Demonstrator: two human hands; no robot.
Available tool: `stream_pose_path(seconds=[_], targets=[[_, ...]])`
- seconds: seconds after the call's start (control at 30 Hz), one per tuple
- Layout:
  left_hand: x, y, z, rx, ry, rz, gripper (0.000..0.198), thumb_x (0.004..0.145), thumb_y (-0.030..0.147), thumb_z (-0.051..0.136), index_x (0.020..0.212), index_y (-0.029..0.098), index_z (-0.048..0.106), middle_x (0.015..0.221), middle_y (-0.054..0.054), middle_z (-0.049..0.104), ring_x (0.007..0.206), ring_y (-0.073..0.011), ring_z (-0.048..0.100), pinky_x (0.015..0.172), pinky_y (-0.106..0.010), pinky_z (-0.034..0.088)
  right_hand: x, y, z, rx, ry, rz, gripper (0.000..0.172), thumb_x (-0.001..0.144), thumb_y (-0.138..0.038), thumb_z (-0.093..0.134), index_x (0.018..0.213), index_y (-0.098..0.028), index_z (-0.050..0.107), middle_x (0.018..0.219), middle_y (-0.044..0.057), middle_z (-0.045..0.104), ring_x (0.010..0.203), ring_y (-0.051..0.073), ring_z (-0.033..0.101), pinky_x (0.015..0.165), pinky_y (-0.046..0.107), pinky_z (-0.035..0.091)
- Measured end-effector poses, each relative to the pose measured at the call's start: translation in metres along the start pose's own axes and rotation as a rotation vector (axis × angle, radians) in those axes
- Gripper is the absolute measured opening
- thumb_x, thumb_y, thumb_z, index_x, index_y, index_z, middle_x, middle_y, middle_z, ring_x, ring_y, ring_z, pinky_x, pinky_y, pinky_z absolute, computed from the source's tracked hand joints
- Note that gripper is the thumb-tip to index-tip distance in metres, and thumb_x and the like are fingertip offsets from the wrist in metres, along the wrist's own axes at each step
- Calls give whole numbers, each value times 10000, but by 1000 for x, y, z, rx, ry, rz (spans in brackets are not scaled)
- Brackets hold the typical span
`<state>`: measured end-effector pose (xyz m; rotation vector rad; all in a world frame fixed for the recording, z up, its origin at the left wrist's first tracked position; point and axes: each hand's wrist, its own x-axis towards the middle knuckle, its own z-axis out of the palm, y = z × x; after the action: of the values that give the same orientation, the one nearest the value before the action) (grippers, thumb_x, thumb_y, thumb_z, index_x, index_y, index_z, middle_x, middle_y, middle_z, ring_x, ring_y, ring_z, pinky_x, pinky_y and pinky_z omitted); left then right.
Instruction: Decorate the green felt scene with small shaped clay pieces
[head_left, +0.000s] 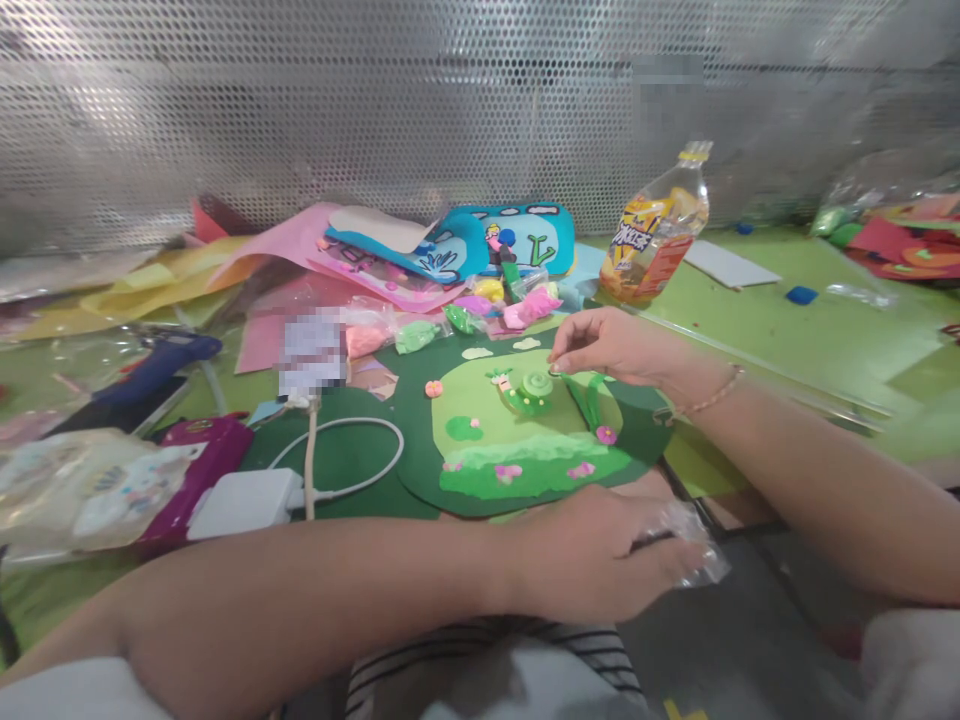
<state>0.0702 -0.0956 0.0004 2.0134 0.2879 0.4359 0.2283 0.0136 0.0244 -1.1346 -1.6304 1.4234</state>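
A dark green foam board (360,460) lies in front of me with a light green clay meadow (480,405) and a green clay snail (527,392) on it. My right hand (611,345) hovers just right of the snail, thumb and fingertips pinched together on something too small to name. My left hand (600,555) rests at the board's near edge, fingers closed on a small clear plastic bag (686,540). Pink clay flowers (510,470) dot the lighter green grass strip.
Small bags of coloured clay (465,315) lie behind the board. A tilted drink bottle (660,235) stands at the back right. A white charger and cable (300,480), a blue glue gun (161,360), coloured foam sheets (300,250) and a perforated metal wall (375,100) surround the work.
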Motion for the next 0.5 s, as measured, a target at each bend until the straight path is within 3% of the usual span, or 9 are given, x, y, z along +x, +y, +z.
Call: stream_pose_path(seconds=[0.13, 0.37, 0.5], targets=[[0, 1, 0, -7, -10, -4, 278, 917, 321, 338, 702, 162, 416, 673, 37, 419, 627, -57, 406, 621, -168, 337, 0, 0, 0, -4, 10, 8, 183, 543, -195, 797, 608, -153, 631, 553, -38, 610, 522, 53, 555, 542, 188, 484], [1, 1, 0, -4, 0, -9, 285, 916, 318, 339, 712, 159, 461, 648, 39, 394, 621, -65, 395, 651, -177, 353, -1, 2, -1, 92, -38, 85, 208, 616, -239, 755, 805, -162, 716, 817, 36, 710, 777, 125, 661, 773, 268, 537], [1, 1, 0, -5, -9, -10, 287, 917, 324, 332, 744, 158, 490, 657, 33, 410, 633, -70, 405, 655, -178, 359, 0, 2, -1, 28, -37, 29, 186, 567, -162, 768, 744, -173, 712, 770, 7, 698, 725, 96, 636, 731, 234, 525]])
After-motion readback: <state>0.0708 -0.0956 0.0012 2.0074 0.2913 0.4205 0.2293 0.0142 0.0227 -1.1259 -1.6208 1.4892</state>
